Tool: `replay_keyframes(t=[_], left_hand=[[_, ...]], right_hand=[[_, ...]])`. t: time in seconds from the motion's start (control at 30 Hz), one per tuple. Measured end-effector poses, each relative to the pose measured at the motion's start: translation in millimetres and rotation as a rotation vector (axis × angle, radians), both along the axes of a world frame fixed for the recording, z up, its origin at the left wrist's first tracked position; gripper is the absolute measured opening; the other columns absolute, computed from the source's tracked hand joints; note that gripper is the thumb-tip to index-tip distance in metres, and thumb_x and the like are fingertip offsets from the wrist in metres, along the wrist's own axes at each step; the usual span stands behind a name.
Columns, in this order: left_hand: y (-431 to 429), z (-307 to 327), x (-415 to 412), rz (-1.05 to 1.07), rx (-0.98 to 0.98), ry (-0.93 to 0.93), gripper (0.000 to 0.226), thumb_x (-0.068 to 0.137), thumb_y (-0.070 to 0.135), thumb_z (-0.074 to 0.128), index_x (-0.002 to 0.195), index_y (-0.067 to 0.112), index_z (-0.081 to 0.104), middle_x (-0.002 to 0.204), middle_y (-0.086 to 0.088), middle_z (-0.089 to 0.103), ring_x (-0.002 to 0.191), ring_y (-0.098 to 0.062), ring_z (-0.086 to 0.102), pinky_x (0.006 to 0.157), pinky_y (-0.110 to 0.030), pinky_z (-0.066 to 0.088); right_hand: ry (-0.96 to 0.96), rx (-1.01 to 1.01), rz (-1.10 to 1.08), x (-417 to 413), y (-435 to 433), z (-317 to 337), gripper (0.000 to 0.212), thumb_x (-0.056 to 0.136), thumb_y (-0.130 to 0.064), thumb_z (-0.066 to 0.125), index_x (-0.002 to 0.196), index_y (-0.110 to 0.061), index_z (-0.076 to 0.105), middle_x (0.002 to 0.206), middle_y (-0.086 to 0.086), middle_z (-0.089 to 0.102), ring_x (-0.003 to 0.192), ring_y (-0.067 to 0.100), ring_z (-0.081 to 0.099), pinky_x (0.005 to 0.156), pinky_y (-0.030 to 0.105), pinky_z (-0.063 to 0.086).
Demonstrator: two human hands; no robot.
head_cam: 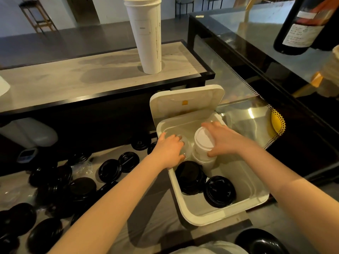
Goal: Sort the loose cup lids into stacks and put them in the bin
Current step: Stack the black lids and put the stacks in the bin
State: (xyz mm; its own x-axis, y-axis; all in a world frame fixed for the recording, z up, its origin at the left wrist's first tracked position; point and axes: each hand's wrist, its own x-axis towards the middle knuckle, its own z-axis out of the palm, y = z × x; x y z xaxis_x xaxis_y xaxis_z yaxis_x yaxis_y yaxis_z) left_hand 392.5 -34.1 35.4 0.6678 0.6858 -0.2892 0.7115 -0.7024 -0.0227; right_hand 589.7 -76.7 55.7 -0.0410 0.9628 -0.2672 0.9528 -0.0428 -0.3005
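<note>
Nearest you, one black lid sits at the bottom right edge. The loose black lids lie scattered over the counter to your left, some overlapping. They look like thin moulded plastic, so expect them to be very light, a little springy and slick. Nest each one squarely by its rim, because pinching the raised centre would probably flex it.

Next comes the bin, which is open and already holds two black stacks lying tilted in its near half.

Both your hands are in the far half. Your left hand curls over the clear lids at the bin's left wall, with the fingers wrapped round the rim. I cannot tell how many lids are in that pile. Clear lids of this kind are likely the flimsiest here and crack or dent easily, so hold them by the edge with light pressure.

Your right hand grips the white stack, fingers over the far side and thumb pressed on the near side low down. The stack leans toward you. A tall nested stack is stiff along its length but can slide apart, so clamp it across the sides and support it low.

Behind the bin its hinged cover stands up. On the shelf beyond is a tall sleeve of paper cups, and a dark bottle stands far right.
</note>
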Motion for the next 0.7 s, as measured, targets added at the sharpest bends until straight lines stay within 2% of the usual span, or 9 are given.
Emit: replay_keyframes(t=[0.1, 0.23, 0.33, 0.43, 0.5, 0.6, 0.7], left_hand=[[1, -3, 3, -0.029, 0.035, 0.108, 0.055, 0.094, 0.047, 0.04, 0.141, 0.017, 0.04, 0.152, -0.003, 0.032, 0.138, -0.021, 0.029, 0.116, -0.051, 0.001], [1, -7, 3, -0.024, 0.055, 0.111, 0.056, 0.093, 0.05, 0.039, 0.138, 0.017, 0.044, 0.149, -0.002, 0.037, 0.133, -0.021, 0.038, 0.115, -0.05, 0.001], [1, -8, 3, -0.015, 0.064, 0.094, 0.054, 0.092, 0.051, 0.04, 0.135, 0.018, 0.046, 0.146, -0.001, 0.041, 0.131, -0.021, 0.04, 0.114, -0.05, 0.001], [0, -9, 3, -0.005, 0.065, 0.086, 0.055, 0.092, 0.051, 0.041, 0.135, 0.018, 0.047, 0.146, 0.0, 0.041, 0.131, -0.021, 0.041, 0.115, -0.049, 0.0], [1, -10, 3, 0.0, 0.068, 0.083, 0.054, 0.092, 0.051, 0.041, 0.134, 0.019, 0.048, 0.144, 0.0, 0.043, 0.129, -0.021, 0.042, 0.114, -0.049, 0.0], [2, -10, 4, -0.001, 0.067, 0.087, 0.052, 0.091, 0.051, 0.04, 0.132, 0.02, 0.05, 0.139, 0.001, 0.048, 0.126, -0.021, 0.045, 0.114, -0.049, 0.0], [1, -9, 5, -0.016, 0.074, 0.097, 0.052, 0.092, 0.051, 0.039, 0.133, 0.021, 0.049, 0.138, 0.001, 0.048, 0.126, -0.021, 0.045, 0.114, -0.049, 0.0]], right_hand=[[-0.079, -0.057, 0.045, -6, 10, -8, 0.102, 0.063, -0.03, 0.08, 0.144, -0.027, 0.017, 0.134, 0.004, 0.032, 0.123, 0.028, 0.039, 0.095, 0.04, 0.043], [-0.164, -0.129, 0.079, -10, 15, -17, 0.096, 0.065, -0.03, 0.08, 0.141, -0.023, 0.021, 0.133, 0.005, 0.035, 0.117, 0.027, 0.045, 0.087, 0.037, 0.047], [-0.217, -0.151, 0.105, -10, 17, -21, 0.099, 0.066, -0.034, 0.08, 0.143, -0.016, 0.02, 0.14, 0.008, 0.033, 0.126, 0.027, 0.039, 0.097, 0.037, 0.043], [-0.281, -0.166, 0.16, -11, 18, -15, 0.107, 0.069, -0.039, 0.079, 0.149, -0.012, 0.012, 0.151, 0.007, 0.025, 0.138, 0.025, 0.027, 0.109, 0.032, 0.032], [-0.278, -0.205, 0.167, -10, 18, -10, 0.11, 0.073, -0.042, 0.076, 0.151, -0.013, 0.004, 0.155, 0.005, 0.018, 0.142, 0.023, 0.022, 0.111, 0.031, 0.026], [-0.256, -0.242, 0.156, -8, 20, -8, 0.107, 0.076, -0.038, 0.075, 0.151, -0.015, 0.001, 0.158, 0.002, 0.012, 0.143, 0.022, 0.021, 0.113, 0.033, 0.027], [-0.306, -0.247, 0.158, -10, 21, -8, 0.107, 0.076, -0.04, 0.075, 0.151, -0.017, 0.002, 0.157, 0.001, 0.017, 0.141, 0.022, 0.026, 0.109, 0.034, 0.032]])
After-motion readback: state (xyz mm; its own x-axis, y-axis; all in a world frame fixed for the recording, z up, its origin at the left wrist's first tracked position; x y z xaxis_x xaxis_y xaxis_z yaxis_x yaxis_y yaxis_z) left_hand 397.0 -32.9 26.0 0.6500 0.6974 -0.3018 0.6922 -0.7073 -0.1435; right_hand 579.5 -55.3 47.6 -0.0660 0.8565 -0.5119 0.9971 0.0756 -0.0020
